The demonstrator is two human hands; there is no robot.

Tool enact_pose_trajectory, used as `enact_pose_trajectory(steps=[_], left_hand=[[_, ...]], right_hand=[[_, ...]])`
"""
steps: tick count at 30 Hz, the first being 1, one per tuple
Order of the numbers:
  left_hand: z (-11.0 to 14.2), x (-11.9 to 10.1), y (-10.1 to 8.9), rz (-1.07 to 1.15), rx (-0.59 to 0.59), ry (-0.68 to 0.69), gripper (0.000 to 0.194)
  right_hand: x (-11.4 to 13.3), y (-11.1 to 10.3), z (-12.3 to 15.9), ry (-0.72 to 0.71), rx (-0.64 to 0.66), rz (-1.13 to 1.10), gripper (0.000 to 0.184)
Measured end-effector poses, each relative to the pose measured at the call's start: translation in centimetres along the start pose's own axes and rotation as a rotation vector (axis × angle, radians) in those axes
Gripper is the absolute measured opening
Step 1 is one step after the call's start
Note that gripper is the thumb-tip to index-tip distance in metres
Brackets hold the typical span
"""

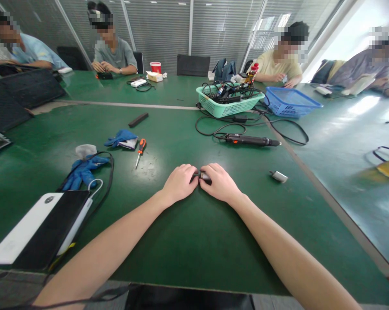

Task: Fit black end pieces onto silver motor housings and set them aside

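Small metal-and-black part [203, 176] in the head cam, anyone see how it's held?

Yep, it's pinched between the left hand [179, 183] and right hand [220, 183], low over the green desk [194, 245], and it's partly hidden. Fingers [210, 168] on both hands are curled in and closed, gripping it from either side.

What's close by?

Left of the hands there's an orange-handled screwdriver [141, 146], then a blue glove [120, 137] and a second blue glove [82, 173]. A white-and-black flat case [42, 228] sits lower left. To the right, a small silver block [278, 176] lies on its own, with an electric screwdriver [250, 140] and its black cord [291, 133] beyond.

Further up?

Mint-green basket [229, 103] stuffed with cables [226, 92], blue basket [289, 101] just beside it, and co-workers [113, 56] seated around the far side of the desk.
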State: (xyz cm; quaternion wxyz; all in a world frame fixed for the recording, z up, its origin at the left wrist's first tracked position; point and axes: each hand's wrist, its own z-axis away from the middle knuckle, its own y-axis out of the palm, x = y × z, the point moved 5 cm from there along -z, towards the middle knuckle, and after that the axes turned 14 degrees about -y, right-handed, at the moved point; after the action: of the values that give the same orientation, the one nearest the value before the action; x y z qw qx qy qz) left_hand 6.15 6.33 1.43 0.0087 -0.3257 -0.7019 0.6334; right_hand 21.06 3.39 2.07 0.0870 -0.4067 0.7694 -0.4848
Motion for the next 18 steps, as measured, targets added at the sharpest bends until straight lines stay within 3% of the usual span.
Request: enact_pose_trajectory(steps=[18], left_hand=[[0.06,-0.3,0.14,0.002,0.024,0.066,0.006]], right_hand=[[0.32,-0.08,0.18,-0.037,-0.008,0.009,0.023]])
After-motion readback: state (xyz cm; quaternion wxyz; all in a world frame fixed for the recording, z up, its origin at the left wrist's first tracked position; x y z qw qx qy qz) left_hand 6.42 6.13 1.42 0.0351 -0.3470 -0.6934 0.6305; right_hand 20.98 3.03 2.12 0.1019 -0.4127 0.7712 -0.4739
